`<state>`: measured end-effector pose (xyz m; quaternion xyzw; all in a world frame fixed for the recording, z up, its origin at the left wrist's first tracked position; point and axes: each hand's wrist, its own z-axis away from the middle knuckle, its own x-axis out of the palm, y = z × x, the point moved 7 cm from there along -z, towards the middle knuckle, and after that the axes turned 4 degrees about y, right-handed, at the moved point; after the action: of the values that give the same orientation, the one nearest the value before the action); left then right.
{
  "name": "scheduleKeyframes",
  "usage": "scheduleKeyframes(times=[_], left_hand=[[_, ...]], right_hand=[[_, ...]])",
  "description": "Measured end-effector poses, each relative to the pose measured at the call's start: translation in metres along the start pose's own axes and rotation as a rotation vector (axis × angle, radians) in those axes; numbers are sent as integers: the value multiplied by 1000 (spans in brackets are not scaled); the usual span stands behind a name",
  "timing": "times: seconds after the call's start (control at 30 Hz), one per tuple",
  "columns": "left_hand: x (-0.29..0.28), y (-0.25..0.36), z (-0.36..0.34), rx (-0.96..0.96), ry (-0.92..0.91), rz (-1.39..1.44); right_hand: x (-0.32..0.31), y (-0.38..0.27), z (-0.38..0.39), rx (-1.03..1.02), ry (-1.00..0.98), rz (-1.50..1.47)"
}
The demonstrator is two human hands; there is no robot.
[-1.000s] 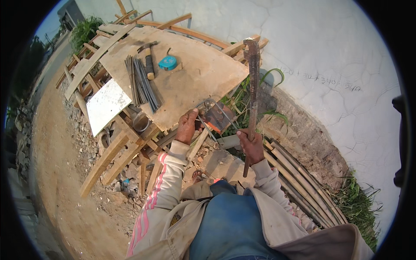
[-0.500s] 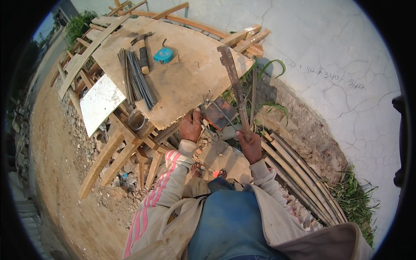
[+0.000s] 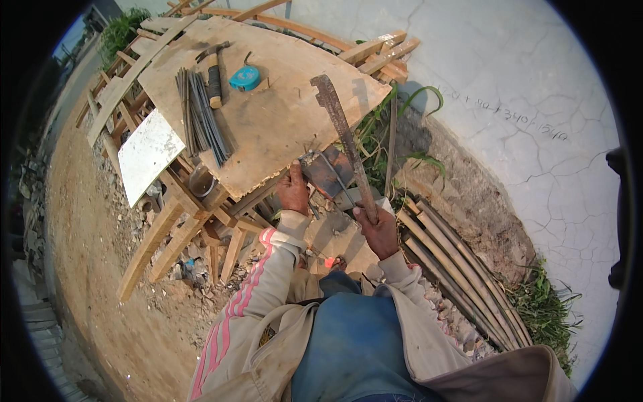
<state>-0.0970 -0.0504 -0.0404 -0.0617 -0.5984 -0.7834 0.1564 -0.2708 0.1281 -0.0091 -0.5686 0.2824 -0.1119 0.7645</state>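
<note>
My left hand [image 3: 293, 191] is at the near edge of the weathered plywood board [image 3: 274, 117], closed on a bent steel rod [image 3: 336, 174], its thumb laid upward along it. My right hand [image 3: 377, 231] grips the lower end of a long rusty iron bar [image 3: 345, 137], which tilts up and left with its notched head above the board; the rod also reaches toward this hand. Behind the rod is a flat reddish-dark piece [image 3: 321, 177]. On the board lie a bundle of cut steel rods [image 3: 206, 120], a hammer [image 3: 214, 84] and a turquoise tape measure [image 3: 244, 78].
Timber offcuts [image 3: 167, 241] and a white panel [image 3: 149, 153] surround the board on the left, beside a dirt path [image 3: 87, 268]. Bamboo poles [image 3: 455, 268] and grass lie at the right, below a cracked pale wall [image 3: 516, 74] with a concrete footing [image 3: 469, 208].
The iron bar has tipped from upright toward the left, its head now over the board. Both hands have shifted slightly, and the bent rod sits closer against the board's edge.
</note>
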Motion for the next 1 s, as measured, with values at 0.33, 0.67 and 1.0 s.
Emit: scheduleKeyframes(times=[0.33,0.67,1.0], left_hand=[[-5,-4,-3,-39,18,-46],[-4,-4,-2,-31,9,-54],[-5,-2,0,-36,15,-88]], right_hand=[[-145,4,47,-140,75,542],[-197,11,20,-139,-54,823],[-199,-3,-52,-330,-219,1098]])
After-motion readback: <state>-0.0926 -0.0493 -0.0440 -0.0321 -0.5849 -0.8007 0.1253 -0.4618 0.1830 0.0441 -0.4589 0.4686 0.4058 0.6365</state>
